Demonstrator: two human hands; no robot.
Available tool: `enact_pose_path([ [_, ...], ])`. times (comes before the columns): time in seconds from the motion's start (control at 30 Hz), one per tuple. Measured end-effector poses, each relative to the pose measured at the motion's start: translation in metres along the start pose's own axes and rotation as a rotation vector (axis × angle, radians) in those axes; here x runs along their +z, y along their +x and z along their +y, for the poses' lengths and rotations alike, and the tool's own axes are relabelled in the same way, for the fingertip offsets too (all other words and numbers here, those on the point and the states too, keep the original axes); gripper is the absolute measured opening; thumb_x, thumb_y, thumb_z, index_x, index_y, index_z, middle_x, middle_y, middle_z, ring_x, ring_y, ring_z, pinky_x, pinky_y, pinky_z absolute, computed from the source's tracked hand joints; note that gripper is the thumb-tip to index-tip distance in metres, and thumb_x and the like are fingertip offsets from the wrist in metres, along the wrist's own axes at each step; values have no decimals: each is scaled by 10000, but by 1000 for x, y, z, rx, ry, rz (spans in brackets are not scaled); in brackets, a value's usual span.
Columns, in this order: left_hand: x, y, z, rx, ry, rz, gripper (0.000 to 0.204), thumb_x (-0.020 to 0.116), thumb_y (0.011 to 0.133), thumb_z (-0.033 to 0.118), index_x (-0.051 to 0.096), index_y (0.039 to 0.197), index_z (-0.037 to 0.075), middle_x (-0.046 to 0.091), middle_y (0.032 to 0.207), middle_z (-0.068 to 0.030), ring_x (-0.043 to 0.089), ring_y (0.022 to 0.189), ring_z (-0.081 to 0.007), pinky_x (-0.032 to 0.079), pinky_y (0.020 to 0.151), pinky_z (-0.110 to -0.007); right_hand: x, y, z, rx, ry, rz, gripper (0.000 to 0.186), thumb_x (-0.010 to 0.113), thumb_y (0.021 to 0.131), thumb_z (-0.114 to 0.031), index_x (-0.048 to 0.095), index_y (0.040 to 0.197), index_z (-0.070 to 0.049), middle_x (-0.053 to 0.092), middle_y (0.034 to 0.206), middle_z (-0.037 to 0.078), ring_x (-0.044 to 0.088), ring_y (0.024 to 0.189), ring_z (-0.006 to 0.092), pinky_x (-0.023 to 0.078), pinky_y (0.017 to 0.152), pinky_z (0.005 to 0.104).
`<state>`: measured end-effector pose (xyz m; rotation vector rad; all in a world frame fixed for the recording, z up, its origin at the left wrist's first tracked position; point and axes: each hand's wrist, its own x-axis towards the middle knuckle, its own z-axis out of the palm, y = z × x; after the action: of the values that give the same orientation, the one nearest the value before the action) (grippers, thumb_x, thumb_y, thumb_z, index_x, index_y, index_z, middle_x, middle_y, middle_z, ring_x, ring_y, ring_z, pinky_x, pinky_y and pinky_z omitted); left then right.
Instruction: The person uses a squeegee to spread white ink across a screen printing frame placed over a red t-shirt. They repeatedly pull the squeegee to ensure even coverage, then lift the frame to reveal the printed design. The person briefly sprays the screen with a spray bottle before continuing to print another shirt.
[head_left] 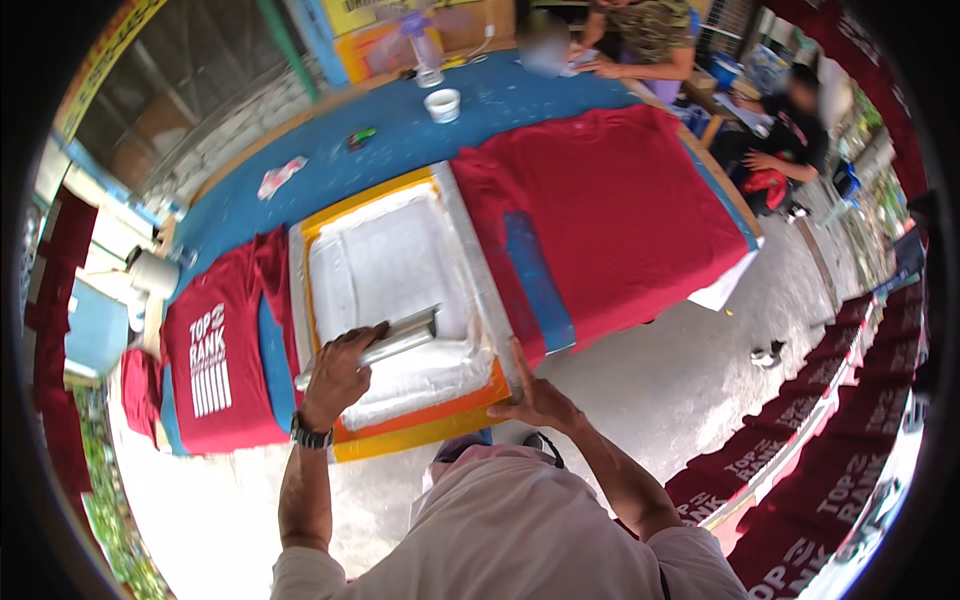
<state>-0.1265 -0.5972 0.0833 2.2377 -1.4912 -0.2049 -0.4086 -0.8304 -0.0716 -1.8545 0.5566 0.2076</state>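
Our left hand (340,376) is wrapped round the squeegee (402,335) over the frame (470,245); our right hand (542,402), fingers spread, lies against the frame's near right corner, likely steadying it on the counter (320,140).

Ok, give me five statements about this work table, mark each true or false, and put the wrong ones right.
1. The left hand holds a silvery bar-shaped tool over the framed screen. True.
2. The right hand is raised well clear of the framed screen. False: it is at the frame's lower right corner, touching it.
3. A white tub stands on the blue tabletop, beyond the framed screen. True.
4. The dark red shirt on the left is plain. False: it carries white printing.
5. The dark red shirt on the right shows no print on its visible surface. True.
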Motion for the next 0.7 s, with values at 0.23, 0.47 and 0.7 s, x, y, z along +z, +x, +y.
enact_pose_path([
  [0.23,34,-32,43,-98,62,-13,662,592,847,-82,699,1467,122,761,1316,-201,736,1193,-394,569,1064,-511,0,3,-6,-49,-22,56,1481,949,846,-442,-175,1763,-148,648,1479,358,674,1327,527,552,1135,528],
  [0.47,96,-58,48,-144,111,-19,684,620,873,-28,636,1534,146,668,1390,-214,641,1299,-388,451,1137,-527,-4,2,-21,73,-55,33,1490,958,813,-414,-148,1762,-103,666,1434,376,690,1297,530,567,1117,533],
  [0.7,117,-41,24,-132,171,112,712,622,858,-18,621,1546,165,609,1373,-177,601,1304,-360,441,1121,-524,-9,0,-32,68,-9,-14,1503,939,859,-504,-196,1739,-63,616,1491,387,645,1364,529,553,1132,521],
])
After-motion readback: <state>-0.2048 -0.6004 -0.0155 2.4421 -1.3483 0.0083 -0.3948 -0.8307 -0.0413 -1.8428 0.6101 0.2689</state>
